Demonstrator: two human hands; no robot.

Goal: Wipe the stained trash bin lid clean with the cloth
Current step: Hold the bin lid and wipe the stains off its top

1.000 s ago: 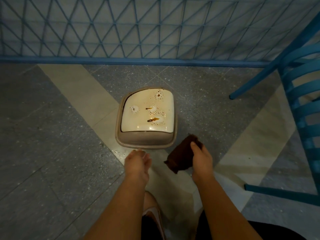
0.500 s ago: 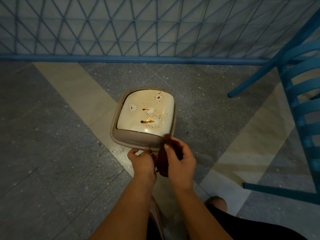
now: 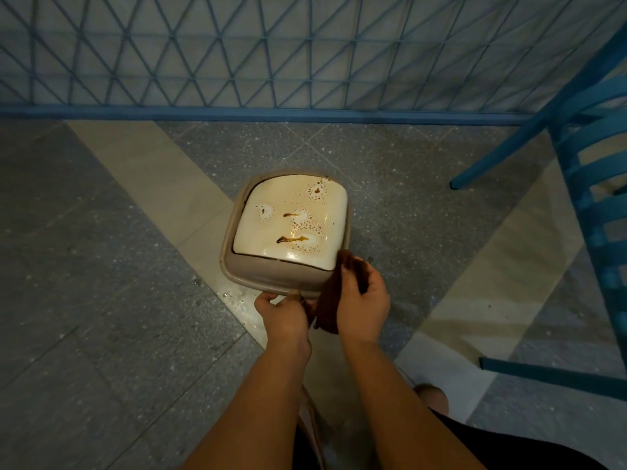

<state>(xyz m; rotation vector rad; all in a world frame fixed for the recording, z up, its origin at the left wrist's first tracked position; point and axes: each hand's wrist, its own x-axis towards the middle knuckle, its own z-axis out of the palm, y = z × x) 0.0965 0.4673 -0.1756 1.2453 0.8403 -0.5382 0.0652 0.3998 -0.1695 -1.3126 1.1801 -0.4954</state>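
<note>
- The bin [image 3: 271, 276] stood on the floor [image 3: 101, 266] at the middle of the frame; its cream lid [image 3: 295, 222] faced up, marked with 2 brown streaks and speckled rings toward its right half; no part of it looked wiped yet.
- The cloth [image 3: 330, 300], dark brown, hung just below the lid's lower right corner, between the 2 hands; its top edge touched or overlapped that corner.
- The right hand [image 3: 364, 298] had its fingers curled and clamped on the cloth; the left hand [image 3: 283, 312] sat beside it at the bin's near rim, fingers curled and seemingly pinching the cloth's lower edge, though the exact contact was hidden.
- The cloth looked soft and limp; it would likely fold and bunch, so a flat pad under the palm would suit better than a pinched corner.
- The lid looked glossy, stiff and probably slippery; the bin seemed light plastic and might slide or tip under pressure; steadying the rim with the left hand would seem wise.
- A blue chair [image 3: 587, 184] stood at the right edge; a blue lattice fence [image 3: 271, 52] ran across the top.
</note>
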